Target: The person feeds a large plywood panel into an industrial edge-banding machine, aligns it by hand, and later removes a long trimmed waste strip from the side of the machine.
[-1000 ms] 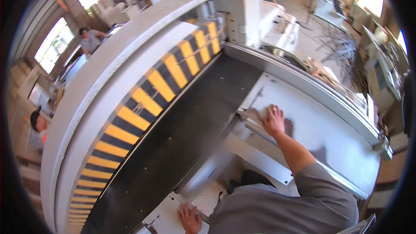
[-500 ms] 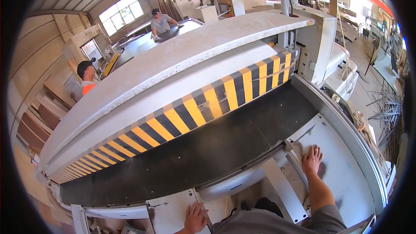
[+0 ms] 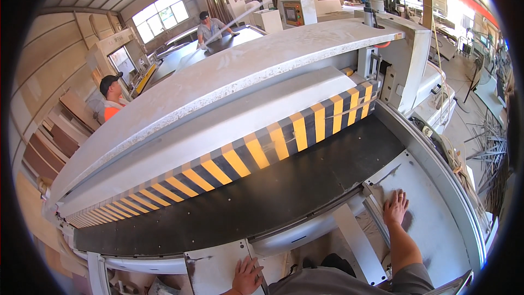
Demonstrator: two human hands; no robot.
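Note:
My left hand (image 3: 248, 276) rests on a grey metal support plate (image 3: 214, 266) at the near edge of a large machine, its fingers spread and holding nothing. To the right, my right hand (image 3: 396, 207) lies flat with fingers apart on a wider grey metal table (image 3: 436, 218), beside a dark smudge. Beyond both hands stretches a long black bed (image 3: 218, 216) with small pale specks. Over its far side hangs a yellow-and-black striped bar (image 3: 254, 152) fixed along a pale beam, beneath a dusty, curved hood (image 3: 245, 63). Neither hand touches the bar or the bed.
A raised metal rail (image 3: 442, 175) edges the right table. Between the plates, a narrow metal strip (image 3: 357, 243) spans a gap. One co-worker (image 3: 113, 95) stands behind the hood at left; another (image 3: 212, 28) leans over a dark sheet (image 3: 232, 42). Scrap strips (image 3: 488, 150) litter the right floor.
The striped bar and its beam appear lower under the hood, and the view has shifted slightly. A blurred pale streak now crosses before the far co-worker. Both hands keep their places.

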